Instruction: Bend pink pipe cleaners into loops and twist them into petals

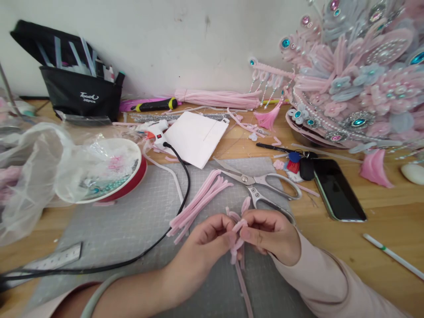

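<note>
Low in the middle of the view, my left hand [212,238] and my right hand [270,232] meet over the grey cutting mat [126,234]. Both pinch a small looped piece of pink pipe cleaner [234,256], whose long stem hangs down toward the bottom edge. Beyond my left hand lies a loose bundle of pink pipe cleaners [198,201]. Metal scissors [253,181] rest partly open just past my right hand, blades pointing up and left. My fingers hide part of the looped piece.
A white glue gun [160,134] trails a black cord across the mat. Around it are a white card [197,138], a red-rimmed bowl [141,170], a black pouch [82,92], a phone [338,190], keys [306,167], a metal ruler [62,258] and a large beaded pink headdress [357,84].
</note>
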Demonstrator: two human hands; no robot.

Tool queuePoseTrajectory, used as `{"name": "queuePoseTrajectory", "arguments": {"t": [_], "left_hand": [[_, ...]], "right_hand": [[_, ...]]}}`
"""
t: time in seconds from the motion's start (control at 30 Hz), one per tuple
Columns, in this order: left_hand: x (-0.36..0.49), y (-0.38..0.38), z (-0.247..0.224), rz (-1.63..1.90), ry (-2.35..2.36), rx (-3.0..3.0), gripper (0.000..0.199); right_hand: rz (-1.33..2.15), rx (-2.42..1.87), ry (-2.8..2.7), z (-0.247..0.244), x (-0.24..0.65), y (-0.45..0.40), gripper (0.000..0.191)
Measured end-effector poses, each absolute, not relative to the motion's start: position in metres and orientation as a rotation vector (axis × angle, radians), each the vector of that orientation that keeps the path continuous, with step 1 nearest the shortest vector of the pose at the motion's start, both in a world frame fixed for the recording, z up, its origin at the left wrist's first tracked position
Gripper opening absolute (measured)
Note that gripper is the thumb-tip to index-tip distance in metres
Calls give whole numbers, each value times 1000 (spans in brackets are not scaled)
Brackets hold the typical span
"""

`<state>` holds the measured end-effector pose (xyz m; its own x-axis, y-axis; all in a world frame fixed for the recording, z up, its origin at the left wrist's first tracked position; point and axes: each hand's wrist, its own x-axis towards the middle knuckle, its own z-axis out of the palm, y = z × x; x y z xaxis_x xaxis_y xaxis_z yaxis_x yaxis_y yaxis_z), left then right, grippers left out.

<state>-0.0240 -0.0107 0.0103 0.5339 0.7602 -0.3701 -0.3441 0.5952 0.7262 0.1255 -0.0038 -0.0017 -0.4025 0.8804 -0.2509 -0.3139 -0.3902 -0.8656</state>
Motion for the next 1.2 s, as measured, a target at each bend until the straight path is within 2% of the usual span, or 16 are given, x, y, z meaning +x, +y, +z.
{"name": "queuePoseTrajectory", "arguments": {"t": [0.13, 0.4, 0.67, 0.9, 1.03, 1.2], "left_hand": [[-24, -11, 9, 726, 745, 616, 20], [-24, -11, 7, 743, 744, 637, 16], [-26, -11, 5, 707, 676, 647, 3], [-26, -12, 6, 705, 654, 561, 5], [-27, -8, 7, 854, 671, 523, 5], [-28, -6, 7, 879, 729, 600, 3]], "right_hand": [[1880, -940, -997, 1, 127, -3, 18], [1899, -1171, -962, -1, 128, 1, 37], [1879, -1214, -893, 5, 128, 3, 29], [1992, -1136, -852, -3, 130, 4, 35], [1701, -1147, -1080, -7, 126, 2, 37], [1068, -1088, -1688, 3, 125, -2, 16]]}}
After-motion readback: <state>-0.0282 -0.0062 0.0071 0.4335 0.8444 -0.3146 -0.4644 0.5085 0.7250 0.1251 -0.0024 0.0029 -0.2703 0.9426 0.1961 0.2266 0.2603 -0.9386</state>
